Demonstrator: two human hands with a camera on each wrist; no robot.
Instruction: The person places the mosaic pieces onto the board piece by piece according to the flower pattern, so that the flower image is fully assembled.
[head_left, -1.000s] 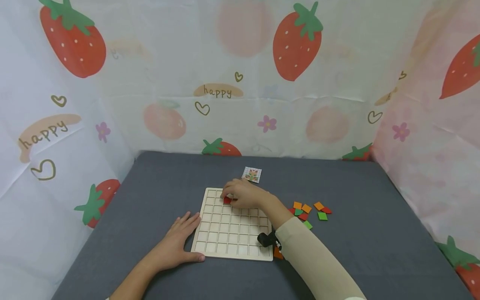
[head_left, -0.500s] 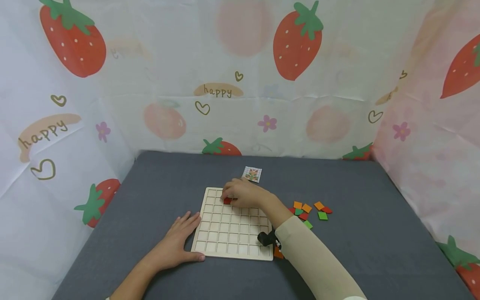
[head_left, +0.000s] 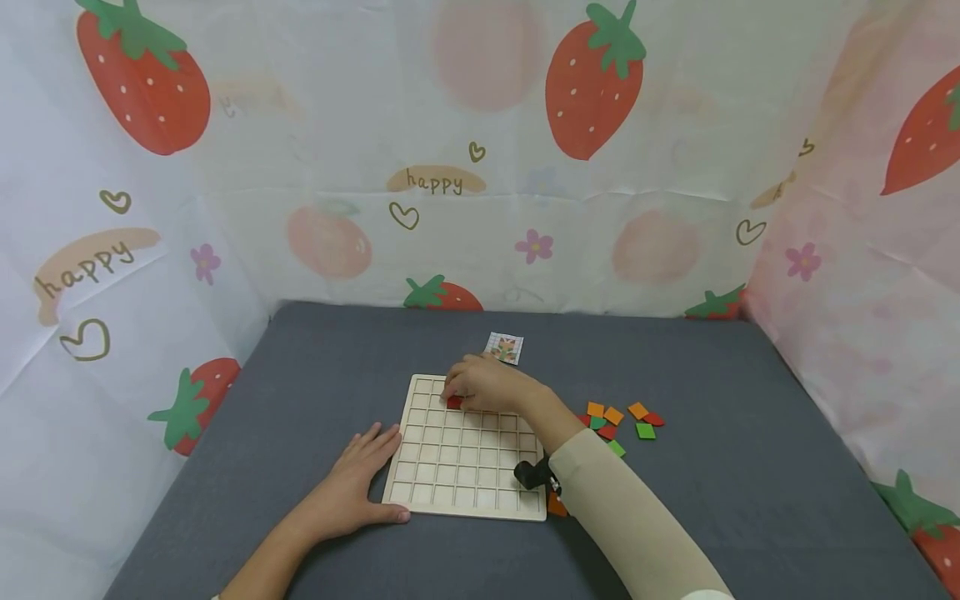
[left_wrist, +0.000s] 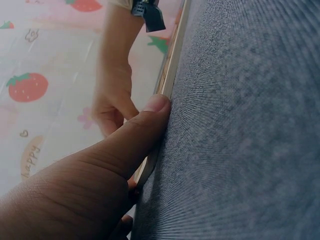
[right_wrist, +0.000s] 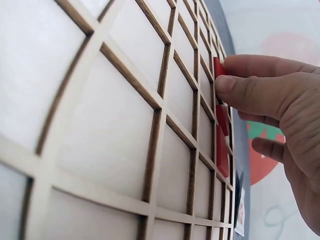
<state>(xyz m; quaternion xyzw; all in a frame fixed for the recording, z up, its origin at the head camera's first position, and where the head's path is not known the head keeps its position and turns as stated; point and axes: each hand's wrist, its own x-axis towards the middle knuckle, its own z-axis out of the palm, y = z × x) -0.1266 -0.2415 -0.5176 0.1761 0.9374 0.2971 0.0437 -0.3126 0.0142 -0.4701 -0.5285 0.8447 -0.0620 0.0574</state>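
Observation:
My right hand (head_left: 489, 385) is over the far part of a wooden grid board (head_left: 447, 477). Its thumb and index finger pinch a red tile (right_wrist: 218, 67) at one of the grid's cells. Beside that tile, the right wrist view has two more red pieces, a smaller one (right_wrist: 222, 120) and a longer one (right_wrist: 222, 152), sitting in the grid; the hand hides them in the head view. My left hand (head_left: 351, 483) rests at the board's near left corner with fingers spread, its thumb (left_wrist: 156, 105) against the near edge.
Several loose orange, red and green tiles (head_left: 613, 417) lie right of the board, with an orange one (head_left: 557, 505) by its near right corner. A small pattern card (head_left: 505, 348) lies behind the board on the grey tablecloth (head_left: 735, 467). Strawberry-print curtains (head_left: 330, 125) surround the table.

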